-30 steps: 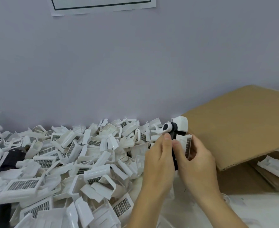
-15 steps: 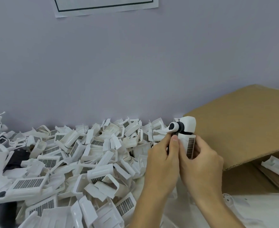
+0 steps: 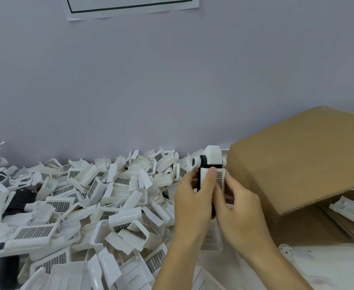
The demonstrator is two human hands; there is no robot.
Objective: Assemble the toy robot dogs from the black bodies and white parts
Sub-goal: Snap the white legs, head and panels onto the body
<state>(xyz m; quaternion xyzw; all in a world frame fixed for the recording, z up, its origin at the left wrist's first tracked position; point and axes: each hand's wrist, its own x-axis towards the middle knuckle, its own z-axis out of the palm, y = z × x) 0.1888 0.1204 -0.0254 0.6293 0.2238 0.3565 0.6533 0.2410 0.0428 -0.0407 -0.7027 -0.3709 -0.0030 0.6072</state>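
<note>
A: Head view: what is changing?

B: Left hand (image 3: 192,197) and right hand (image 3: 237,203) are both gripping the black-and-white plastic toy dog (image 3: 210,170), now turning its white grille panel forward, above the white parts pile (image 3: 84,206) beside the brown cardboard box (image 3: 301,162); the panel is probably seating.

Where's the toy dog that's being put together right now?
In the head view, the toy dog is right of centre, held upright in both the left hand and right hand, between the pile of white parts and the cardboard box.
</note>
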